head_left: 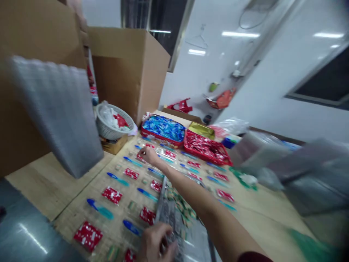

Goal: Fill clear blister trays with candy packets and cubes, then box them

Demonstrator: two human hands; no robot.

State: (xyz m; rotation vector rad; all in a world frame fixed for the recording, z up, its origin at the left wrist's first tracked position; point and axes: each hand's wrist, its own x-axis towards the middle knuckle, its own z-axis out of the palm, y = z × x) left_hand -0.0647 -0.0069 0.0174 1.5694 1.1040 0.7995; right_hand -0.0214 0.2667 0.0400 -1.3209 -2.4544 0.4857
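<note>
My left hand [158,242] is curled over the near left edge of a grey tray [169,213]. In that tray lies a loose heap of small green-and-tan striped pieces [181,203]. My right arm reaches across it, and my right hand [149,154] is closed in a pinch low over the far rows, beside a red packet with white marks [140,157]. What its fingers hold, if anything, is too small and blurred to name. Around both hands, rows of red packets [112,195], blue-and-turquoise plastic tools [100,209] and small striped pieces [132,206] cover the wooden table.
Behind the rows stand a bin of blue pieces [164,128], a red basket of red packets [207,148] and a gold tray [201,130]. To the left are a white basket [111,127], large cardboard boxes [117,47] and a stack of clear plastic trays [61,112]. Plastic bags [256,149] lie right.
</note>
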